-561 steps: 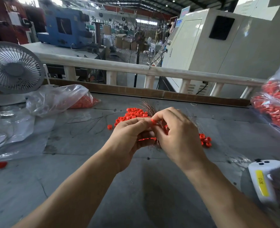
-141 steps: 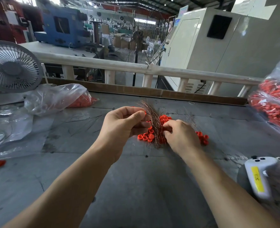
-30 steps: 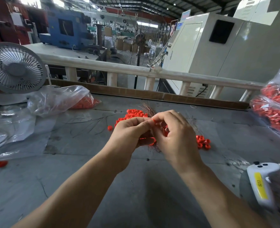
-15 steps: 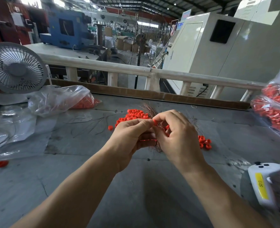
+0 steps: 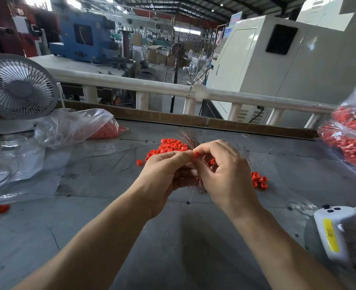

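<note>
Mid-fit, just above the table [image 5: 173, 237]
Pinching red cap [image 5: 196, 154] in right hand [image 5: 225, 172], fingertip-to-fingertip with curled left hand [image 5: 164, 174] (can't tell what's in it), right over the wire bundle [image 5: 188, 140], long axis far-to-near.

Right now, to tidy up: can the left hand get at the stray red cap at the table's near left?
Probably yes: only bare table lies between the left hand and the stray cap. But it pinches a second cap with the right hand.
</note>
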Demonstrator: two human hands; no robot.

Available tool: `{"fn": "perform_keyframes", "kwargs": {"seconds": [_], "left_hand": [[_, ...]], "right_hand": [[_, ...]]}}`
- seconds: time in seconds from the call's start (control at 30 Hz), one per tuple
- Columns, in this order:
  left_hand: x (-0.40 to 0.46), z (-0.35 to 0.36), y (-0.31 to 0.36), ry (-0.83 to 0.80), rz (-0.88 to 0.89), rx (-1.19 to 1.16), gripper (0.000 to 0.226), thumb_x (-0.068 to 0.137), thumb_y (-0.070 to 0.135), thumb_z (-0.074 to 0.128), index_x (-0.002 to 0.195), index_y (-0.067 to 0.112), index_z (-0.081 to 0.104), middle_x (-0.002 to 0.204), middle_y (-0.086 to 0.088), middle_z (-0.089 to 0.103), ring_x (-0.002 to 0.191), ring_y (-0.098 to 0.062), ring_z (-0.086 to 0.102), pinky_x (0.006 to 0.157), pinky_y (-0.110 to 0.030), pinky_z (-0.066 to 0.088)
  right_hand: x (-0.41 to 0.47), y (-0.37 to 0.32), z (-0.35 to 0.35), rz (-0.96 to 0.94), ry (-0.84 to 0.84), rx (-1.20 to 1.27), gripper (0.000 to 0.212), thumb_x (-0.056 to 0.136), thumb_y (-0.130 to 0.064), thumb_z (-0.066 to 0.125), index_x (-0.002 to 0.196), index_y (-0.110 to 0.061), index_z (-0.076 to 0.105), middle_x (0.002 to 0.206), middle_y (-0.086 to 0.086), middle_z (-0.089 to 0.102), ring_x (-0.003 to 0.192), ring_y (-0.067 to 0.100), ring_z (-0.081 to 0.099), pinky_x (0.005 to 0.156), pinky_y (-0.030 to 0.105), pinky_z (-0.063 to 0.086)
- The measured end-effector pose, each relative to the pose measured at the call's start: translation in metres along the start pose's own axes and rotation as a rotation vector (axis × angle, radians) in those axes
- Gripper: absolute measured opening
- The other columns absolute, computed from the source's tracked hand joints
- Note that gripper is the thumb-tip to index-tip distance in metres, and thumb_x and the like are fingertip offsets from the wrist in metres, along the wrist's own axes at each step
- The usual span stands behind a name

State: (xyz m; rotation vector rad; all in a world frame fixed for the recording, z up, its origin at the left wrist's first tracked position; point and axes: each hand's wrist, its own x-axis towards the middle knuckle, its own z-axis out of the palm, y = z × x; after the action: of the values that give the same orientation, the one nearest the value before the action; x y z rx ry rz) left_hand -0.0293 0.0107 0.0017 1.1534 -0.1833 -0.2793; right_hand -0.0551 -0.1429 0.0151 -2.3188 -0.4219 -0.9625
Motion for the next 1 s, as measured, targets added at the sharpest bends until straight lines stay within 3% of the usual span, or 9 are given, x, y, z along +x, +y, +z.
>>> {"fn": "perform_keyframes", "kwargs": {"seconds": [0.3, 0.53, 0.67, 0.83, 0.9, 1.0], "left_hand": [[-0.0036, 0.0010, 0.0044, 0.001, -0.018, 0.007, 0.031, 0.101, 0.015, 0.060, 0.118, -0.009, 0.067, 0.099, -0.019, 0.064, 0.092, -0.029, 0.061, 0.086, -0.039, 0.057], [-0.0037, 0.0026, 0.0054, -0.060, -0.042, -0.061, 0.038, 0.101, 0.017, 0.057, 0.124, -0.014, 0.061, 0.105, -0.022, 0.061, 0.079, -0.023, 0.063, 0.070, -0.033, 0.056], [-0.0037, 0.0041, 0.0055, -0.108, -0.065, -0.186, 0.024, 0.101, 0.013, 0.049, 0.108, -0.004, 0.065, 0.099, -0.023, 0.060, 0.079, -0.024, 0.065, 0.079, -0.036, 0.060], [-0.0047, 0.0036, 0.0005, -0.182, -0.046, -0.162, 0.021, 0.102, 0.003, 0.050, 0.111, -0.007, 0.066, 0.120, -0.035, 0.065, 0.104, -0.035, 0.067, 0.098, -0.044, 0.058], [-0.0055, 0.0040, 0.0002, -0.189, -0.040, -0.146, 0.021, 0.100, 0.006, 0.054, 0.110, -0.005, 0.068, 0.106, -0.030, 0.070, 0.092, -0.029, 0.072, 0.082, -0.038, 0.064], [-0.0064, 0.0036, 0.0024, -0.204, -0.060, -0.163, 0.018, 0.098, 0.009, 0.058, 0.108, 0.001, 0.071, 0.091, -0.018, 0.071, 0.073, -0.019, 0.072, 0.059, -0.026, 0.060]], "right_hand": [[-0.0007, -0.0020, -0.0014, -0.030, -0.015, -0.015, 0.015, 0.088, -0.012, 0.081, 0.100, -0.015, 0.074, 0.096, -0.006, 0.069, 0.091, 0.015, 0.064, 0.078, 0.037, 0.054], [-0.0001, -0.0028, -0.0002, -0.011, 0.023, 0.039, 0.010, 0.090, -0.022, 0.080, 0.096, -0.018, 0.073, 0.094, -0.010, 0.066, 0.091, 0.011, 0.061, 0.075, 0.028, 0.051], [-0.0007, -0.0016, 0.0028, 0.088, 0.023, 0.188, 0.009, 0.090, -0.024, 0.079, 0.094, -0.021, 0.072, 0.091, -0.011, 0.067, 0.087, 0.010, 0.064, 0.077, 0.034, 0.054], [-0.0023, -0.0023, 0.0035, 0.253, 0.030, 0.423, 0.010, 0.087, -0.035, 0.077, 0.091, -0.028, 0.072, 0.089, -0.008, 0.074, 0.083, 0.014, 0.072, 0.075, 0.033, 0.059], [-0.0027, -0.0029, 0.0034, 0.325, 0.007, 0.551, 0.010, 0.085, -0.035, 0.078, 0.091, -0.028, 0.073, 0.088, -0.006, 0.076, 0.081, 0.012, 0.073, 0.069, 0.028, 0.059], [-0.0013, -0.0020, 0.0038, 0.418, -0.019, 0.752, 0.008, 0.085, -0.027, 0.080, 0.090, -0.023, 0.075, 0.090, 0.001, 0.077, 0.082, 0.016, 0.073, 0.070, 0.027, 0.058]]}}
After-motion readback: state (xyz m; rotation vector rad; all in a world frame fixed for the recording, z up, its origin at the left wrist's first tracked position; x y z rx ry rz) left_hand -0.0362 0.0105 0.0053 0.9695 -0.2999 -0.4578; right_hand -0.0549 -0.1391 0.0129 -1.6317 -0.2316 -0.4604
